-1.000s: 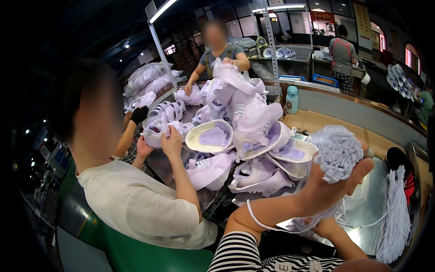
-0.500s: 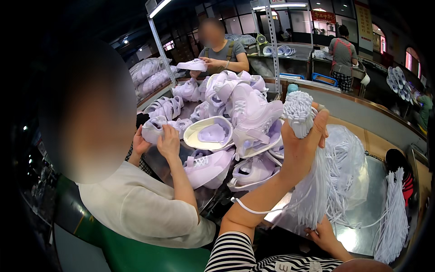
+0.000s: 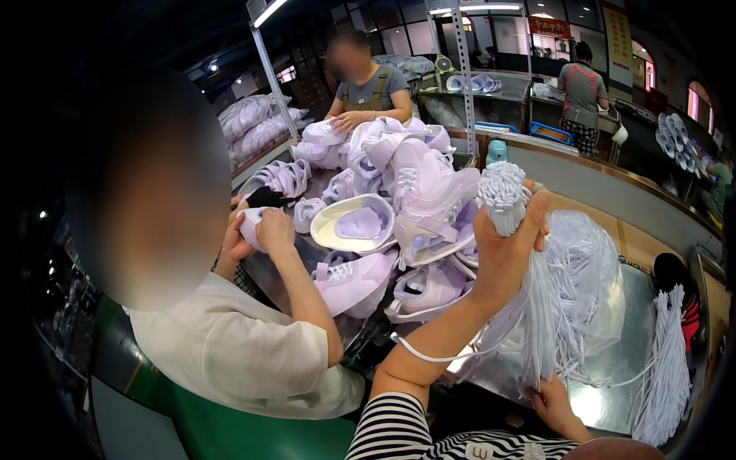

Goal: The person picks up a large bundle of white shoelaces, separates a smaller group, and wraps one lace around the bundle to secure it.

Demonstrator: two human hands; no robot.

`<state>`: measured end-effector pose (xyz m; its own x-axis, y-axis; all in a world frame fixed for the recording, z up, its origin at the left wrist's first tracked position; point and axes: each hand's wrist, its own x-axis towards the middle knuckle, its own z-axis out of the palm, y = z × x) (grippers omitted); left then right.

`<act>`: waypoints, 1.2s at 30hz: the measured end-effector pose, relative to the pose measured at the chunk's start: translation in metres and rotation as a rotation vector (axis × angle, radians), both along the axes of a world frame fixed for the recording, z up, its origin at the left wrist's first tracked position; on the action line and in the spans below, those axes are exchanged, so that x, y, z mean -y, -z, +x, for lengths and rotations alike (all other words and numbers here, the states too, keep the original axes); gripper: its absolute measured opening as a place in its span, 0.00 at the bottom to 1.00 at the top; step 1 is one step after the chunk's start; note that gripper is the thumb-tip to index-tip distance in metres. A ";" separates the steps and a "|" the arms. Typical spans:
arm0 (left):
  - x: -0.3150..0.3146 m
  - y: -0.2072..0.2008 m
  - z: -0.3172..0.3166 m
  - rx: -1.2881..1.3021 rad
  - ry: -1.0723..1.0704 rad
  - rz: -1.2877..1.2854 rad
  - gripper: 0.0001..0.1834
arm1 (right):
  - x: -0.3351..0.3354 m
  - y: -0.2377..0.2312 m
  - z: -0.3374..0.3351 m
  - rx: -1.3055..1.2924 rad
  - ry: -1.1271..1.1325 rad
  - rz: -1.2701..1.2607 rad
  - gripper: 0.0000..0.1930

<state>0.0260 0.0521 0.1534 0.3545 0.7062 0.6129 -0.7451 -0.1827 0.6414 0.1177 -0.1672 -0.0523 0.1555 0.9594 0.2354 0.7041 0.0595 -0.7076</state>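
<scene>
Our left hand (image 3: 510, 257) is closed around a white shoelace bundle (image 3: 539, 330) just below its top end, held upright above the metal table (image 3: 636, 322), strands hanging toward the near edge. Our right hand (image 3: 553, 402) is down at the lower ends, fingers at the strands; can't tell if it's gripping. One loose lace (image 3: 433, 358) crosses our left forearm. Just right of the bundle: more laces (image 3: 576, 314) against a clear plastic bag (image 3: 608, 264); can't tell if inside. Another lace bundle (image 3: 663, 376) lies along the table's right edge. Left of us: heaped lilac sneakers (image 3: 437, 184), plus a white-shirted co-worker (image 3: 238, 353) with both hands on a shoe (image 3: 251, 228).
</scene>
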 end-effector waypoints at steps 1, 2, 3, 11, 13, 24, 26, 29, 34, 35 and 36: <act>-0.001 0.000 -0.001 -0.003 -0.008 -0.004 0.08 | 0.001 -0.002 -0.002 0.004 0.015 -0.025 0.13; -0.001 -0.002 -0.002 -0.007 -0.016 -0.008 0.08 | 0.003 -0.004 -0.004 0.008 0.030 -0.050 0.14; -0.002 -0.003 -0.003 -0.011 -0.024 -0.012 0.08 | 0.004 -0.006 -0.006 0.012 0.046 -0.075 0.14; -0.015 0.004 0.004 -0.015 -0.121 -0.003 0.07 | 0.010 -0.001 -0.001 0.098 0.042 0.061 0.16; -0.017 0.006 0.006 -0.011 -0.136 -0.005 0.07 | 0.012 0.001 -0.001 0.101 0.058 0.059 0.16; -0.020 0.006 0.004 -0.017 -0.228 0.048 0.07 | 0.033 0.019 0.015 0.174 0.212 -0.155 0.08; -0.024 0.007 0.002 0.009 -0.213 0.015 0.08 | 0.044 0.039 0.024 -0.017 0.281 -0.025 0.07; -0.025 0.009 0.003 0.024 -0.213 -0.019 0.08 | 0.046 0.025 0.025 -0.493 0.435 0.120 0.05; -0.031 0.015 0.000 0.032 -0.244 -0.082 0.08 | 0.047 0.004 0.045 -1.275 0.449 0.460 0.03; -0.034 0.017 -0.001 0.039 -0.250 -0.095 0.08 | 0.051 -0.003 0.046 -1.380 0.429 0.497 0.06; -0.037 0.018 -0.001 0.043 -0.257 -0.107 0.08 | 0.054 -0.006 0.047 -1.416 0.298 0.505 0.07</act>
